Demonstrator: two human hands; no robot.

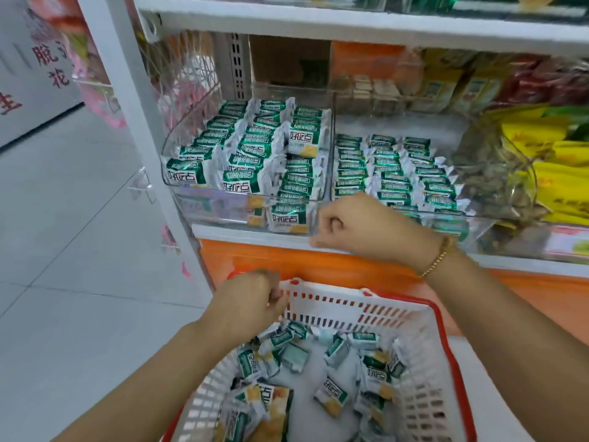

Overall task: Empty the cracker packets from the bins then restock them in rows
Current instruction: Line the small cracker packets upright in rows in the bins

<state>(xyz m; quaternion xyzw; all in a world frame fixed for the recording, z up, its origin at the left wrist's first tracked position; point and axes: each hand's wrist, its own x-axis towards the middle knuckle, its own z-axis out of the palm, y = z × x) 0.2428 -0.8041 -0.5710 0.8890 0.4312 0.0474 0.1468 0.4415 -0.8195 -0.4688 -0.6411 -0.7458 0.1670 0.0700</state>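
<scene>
Green-and-white cracker packets stand in rows in the left clear bin on the shelf. More cracker packets lie in lower rows in the right clear bin. Loose packets are scattered in the white basket with a red rim below the shelf. My left hand grips the basket's far rim by its red handle. My right hand is curled in a fist in front of the bins' front walls, near the divider between them. No packet shows in it.
A clear bin of brownish snacks and yellow packets sit to the right on the same shelf. An upper shelf overhangs the bins. A white upright post borders the left, with grey tiled floor beyond.
</scene>
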